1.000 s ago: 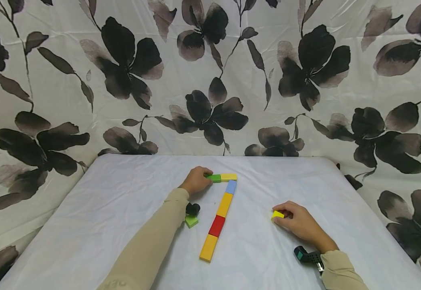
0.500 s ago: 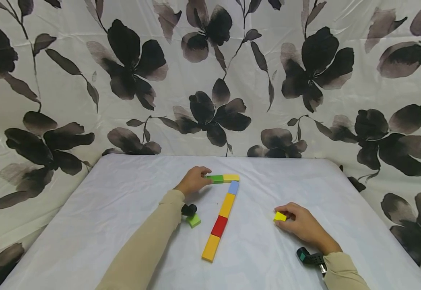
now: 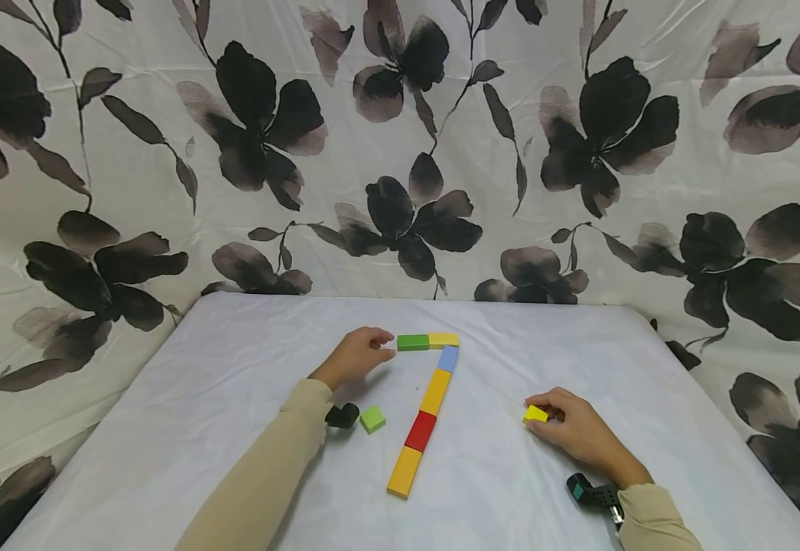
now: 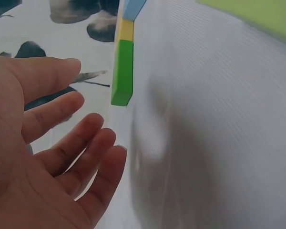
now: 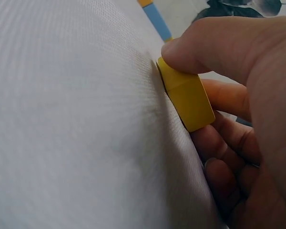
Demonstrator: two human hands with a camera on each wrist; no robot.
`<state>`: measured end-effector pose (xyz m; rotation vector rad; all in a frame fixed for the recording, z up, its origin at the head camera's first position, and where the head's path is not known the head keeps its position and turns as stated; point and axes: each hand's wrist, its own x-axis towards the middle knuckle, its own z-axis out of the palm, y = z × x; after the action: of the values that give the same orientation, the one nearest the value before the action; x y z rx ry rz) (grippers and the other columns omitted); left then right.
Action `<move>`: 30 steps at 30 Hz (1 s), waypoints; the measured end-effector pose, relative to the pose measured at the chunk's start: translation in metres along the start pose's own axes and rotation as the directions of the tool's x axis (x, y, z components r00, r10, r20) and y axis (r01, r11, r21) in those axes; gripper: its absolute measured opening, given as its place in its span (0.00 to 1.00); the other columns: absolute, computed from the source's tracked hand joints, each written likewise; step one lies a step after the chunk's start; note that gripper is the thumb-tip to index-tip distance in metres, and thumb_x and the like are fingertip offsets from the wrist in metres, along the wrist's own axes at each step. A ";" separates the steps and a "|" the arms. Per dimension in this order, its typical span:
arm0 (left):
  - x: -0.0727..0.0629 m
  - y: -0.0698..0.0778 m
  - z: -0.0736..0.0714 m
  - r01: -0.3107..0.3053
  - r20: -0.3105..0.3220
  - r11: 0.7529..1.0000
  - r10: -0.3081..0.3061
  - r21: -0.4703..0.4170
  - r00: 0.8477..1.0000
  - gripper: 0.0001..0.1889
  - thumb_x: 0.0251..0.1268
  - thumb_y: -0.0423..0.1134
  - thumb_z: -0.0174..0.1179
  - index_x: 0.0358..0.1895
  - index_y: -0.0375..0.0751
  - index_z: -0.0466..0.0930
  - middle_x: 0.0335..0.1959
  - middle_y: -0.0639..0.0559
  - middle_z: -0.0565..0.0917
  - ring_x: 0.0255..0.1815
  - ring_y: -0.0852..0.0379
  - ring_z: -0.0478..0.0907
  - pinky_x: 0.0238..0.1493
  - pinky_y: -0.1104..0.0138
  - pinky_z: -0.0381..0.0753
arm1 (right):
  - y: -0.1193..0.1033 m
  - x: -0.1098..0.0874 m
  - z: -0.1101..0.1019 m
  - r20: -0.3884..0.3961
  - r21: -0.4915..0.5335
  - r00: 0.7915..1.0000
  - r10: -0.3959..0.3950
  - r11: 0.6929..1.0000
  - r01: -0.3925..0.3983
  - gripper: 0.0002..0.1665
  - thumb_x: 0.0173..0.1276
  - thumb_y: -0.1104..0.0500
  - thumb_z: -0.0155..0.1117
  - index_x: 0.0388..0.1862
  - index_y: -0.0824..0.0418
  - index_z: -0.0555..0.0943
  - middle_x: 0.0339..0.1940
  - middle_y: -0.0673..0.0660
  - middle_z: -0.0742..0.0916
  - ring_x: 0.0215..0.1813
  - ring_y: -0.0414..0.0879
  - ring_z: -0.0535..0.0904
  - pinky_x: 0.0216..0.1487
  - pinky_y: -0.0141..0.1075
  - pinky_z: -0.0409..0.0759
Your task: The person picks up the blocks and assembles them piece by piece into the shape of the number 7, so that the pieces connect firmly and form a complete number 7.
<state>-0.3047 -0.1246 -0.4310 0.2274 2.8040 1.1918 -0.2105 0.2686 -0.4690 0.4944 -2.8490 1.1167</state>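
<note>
My left hand [image 3: 353, 358] is just left of the green block [image 3: 413, 343], its fingers apart from it and holding nothing. That block lies end to end with a yellow block [image 3: 444, 340] at the far end of a line. Running toward me from there are a blue block [image 3: 448, 358], an orange-yellow block [image 3: 436, 392], a red block [image 3: 421, 431] and another orange-yellow block [image 3: 404, 472]. On the right, my right hand [image 3: 572, 425] pinches a bright yellow block [image 5: 190, 102] between thumb and fingers, down at the cloth.
A light green block [image 3: 372, 419] lies alone left of the line, beside the black wrist camera [image 3: 343, 415] on my left arm. Another wrist device [image 3: 589, 491] sits under my right wrist. White cloth [image 3: 496, 490] covers the table; a floral curtain [image 3: 400, 138] hangs behind it.
My left hand has let go of the green block and drawn back to the left. The right hand keeps its pinch on the yellow block. The head view has shifted slightly.
</note>
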 end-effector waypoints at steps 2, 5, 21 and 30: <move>-0.005 -0.003 -0.001 0.004 -0.003 1.000 -0.004 -0.011 1.000 0.20 0.69 0.44 0.64 0.61 0.43 0.81 0.55 0.47 0.81 0.56 0.49 0.75 0.58 0.54 0.76 | 0.001 0.000 0.001 -0.003 0.003 1.000 0.000 1.000 0.000 0.21 0.63 0.50 0.75 0.54 0.55 0.85 0.40 0.46 0.82 0.40 0.43 0.75 0.41 0.33 0.75; -0.013 -0.008 0.000 0.016 -0.007 1.000 -0.017 -0.017 1.000 0.19 0.69 0.44 0.64 0.60 0.44 0.82 0.53 0.49 0.82 0.55 0.51 0.76 0.57 0.55 0.78 | 0.001 0.000 0.002 -0.007 0.003 1.000 0.003 1.000 -0.003 0.21 0.63 0.49 0.75 0.53 0.55 0.86 0.40 0.46 0.82 0.39 0.43 0.75 0.40 0.33 0.75; -0.058 -0.015 0.005 0.012 -0.001 1.000 -0.012 -0.019 1.000 0.14 0.69 0.43 0.64 0.55 0.47 0.84 0.43 0.57 0.83 0.47 0.55 0.78 0.54 0.56 0.78 | -0.004 0.002 0.003 -0.069 -0.021 0.998 0.003 1.000 -0.005 0.20 0.63 0.52 0.75 0.52 0.57 0.86 0.38 0.45 0.82 0.39 0.42 0.75 0.40 0.33 0.75; -0.072 -0.023 0.006 0.007 0.004 1.000 -0.007 -0.004 1.000 0.12 0.70 0.44 0.64 0.53 0.48 0.84 0.40 0.58 0.82 0.44 0.56 0.76 0.54 0.56 0.78 | -0.006 0.002 0.004 -0.105 0.009 0.994 -0.011 1.000 0.012 0.19 0.62 0.56 0.76 0.52 0.59 0.86 0.38 0.47 0.82 0.38 0.42 0.75 0.38 0.32 0.76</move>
<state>-0.2355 -0.1486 -0.4504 0.2192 2.7967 1.1938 -0.2101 0.2614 -0.4676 0.4377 -2.7489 1.1196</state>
